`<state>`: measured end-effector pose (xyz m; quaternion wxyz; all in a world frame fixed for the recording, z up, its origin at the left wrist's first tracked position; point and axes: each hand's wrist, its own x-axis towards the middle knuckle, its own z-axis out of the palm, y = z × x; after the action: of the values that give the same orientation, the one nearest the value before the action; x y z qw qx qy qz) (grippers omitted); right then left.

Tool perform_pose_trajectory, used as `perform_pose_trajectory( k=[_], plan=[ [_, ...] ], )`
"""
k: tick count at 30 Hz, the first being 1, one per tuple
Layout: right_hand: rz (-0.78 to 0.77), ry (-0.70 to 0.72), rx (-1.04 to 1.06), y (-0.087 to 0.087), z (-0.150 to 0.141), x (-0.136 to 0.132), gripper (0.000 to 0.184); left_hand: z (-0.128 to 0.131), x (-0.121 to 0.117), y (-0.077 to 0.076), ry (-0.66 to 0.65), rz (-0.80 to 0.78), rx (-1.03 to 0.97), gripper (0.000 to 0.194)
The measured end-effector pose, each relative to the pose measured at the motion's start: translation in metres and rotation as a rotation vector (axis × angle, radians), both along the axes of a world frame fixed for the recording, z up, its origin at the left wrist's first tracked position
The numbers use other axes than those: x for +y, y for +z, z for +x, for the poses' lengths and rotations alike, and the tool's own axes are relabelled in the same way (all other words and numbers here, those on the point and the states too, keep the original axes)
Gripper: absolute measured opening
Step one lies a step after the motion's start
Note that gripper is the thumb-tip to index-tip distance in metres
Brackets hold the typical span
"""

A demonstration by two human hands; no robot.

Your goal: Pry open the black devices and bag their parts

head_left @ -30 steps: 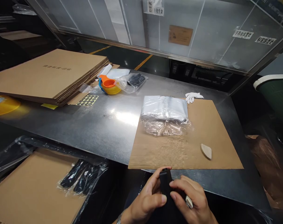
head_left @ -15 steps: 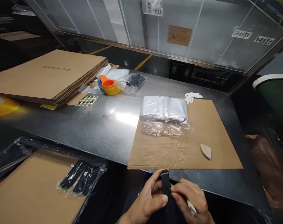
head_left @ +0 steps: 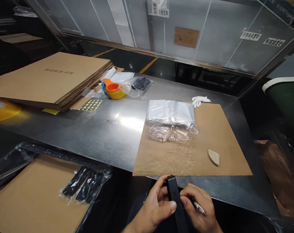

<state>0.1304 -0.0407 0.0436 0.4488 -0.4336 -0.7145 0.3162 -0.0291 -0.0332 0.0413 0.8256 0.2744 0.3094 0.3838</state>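
Probably stiff, the lettered black bar (head_left: 173, 191) suits the side grip of the left hand (head_left: 157, 207); the right hand (head_left: 207, 204) clasps a tool (head_left: 199, 207).

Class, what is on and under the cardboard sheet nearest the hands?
On top lie a clear plastic packet and a beige wedge-shaped piece, with a white glove at the far edge. The metal table shows around the cardboard sheet; whatever lies directly beneath is hidden.
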Motion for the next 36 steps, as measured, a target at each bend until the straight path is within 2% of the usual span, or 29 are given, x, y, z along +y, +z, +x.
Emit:
perform_pose_trajectory(
  k=[8, 13, 18, 20, 24, 25, 29, 32, 36],
  plan=[
    [-0.241, -0.034, 0.054, -0.003, 0.006, 0.001, 0.008, -0.002, -0.002, 0.001, -0.003, -0.019, 0.09, 0.056],
    [-0.436, 0.047, 0.126, 0.003, 0.01, 0.008, 0.012, -0.004, -0.004, 0.007, -0.045, 0.006, 0.186, 0.06],
    [-0.522, 0.087, 0.136, 0.005, 0.014, 0.011, 0.02, -0.003, -0.004, 0.01, -0.064, 0.038, 0.193, 0.059],
    [-0.51, 0.063, 0.106, 0.002, 0.015, 0.009, 0.029, -0.003, -0.003, 0.01, -0.057, 0.032, 0.17, 0.059],
    [-0.449, 0.032, 0.023, 0.0, 0.019, 0.001, 0.061, -0.005, -0.004, 0.009, -0.065, 0.019, 0.135, 0.059],
    [-0.431, 0.03, -0.023, 0.002, 0.02, -0.001, 0.061, -0.005, -0.004, 0.008, -0.071, 0.019, 0.132, 0.059],
    [-0.284, 0.038, -0.255, 0.01, 0.023, -0.01, 0.037, -0.008, -0.006, 0.006, -0.085, 0.013, 0.142, 0.062],
    [-0.195, 0.039, -0.402, 0.014, 0.025, -0.015, 0.03, -0.008, -0.007, 0.006, -0.101, 0.014, 0.146, 0.063],
    [-0.161, 0.013, -0.487, 0.016, 0.027, -0.019, 0.024, -0.008, -0.007, 0.009, -0.134, 0.013, 0.163, 0.067]
  ],
)
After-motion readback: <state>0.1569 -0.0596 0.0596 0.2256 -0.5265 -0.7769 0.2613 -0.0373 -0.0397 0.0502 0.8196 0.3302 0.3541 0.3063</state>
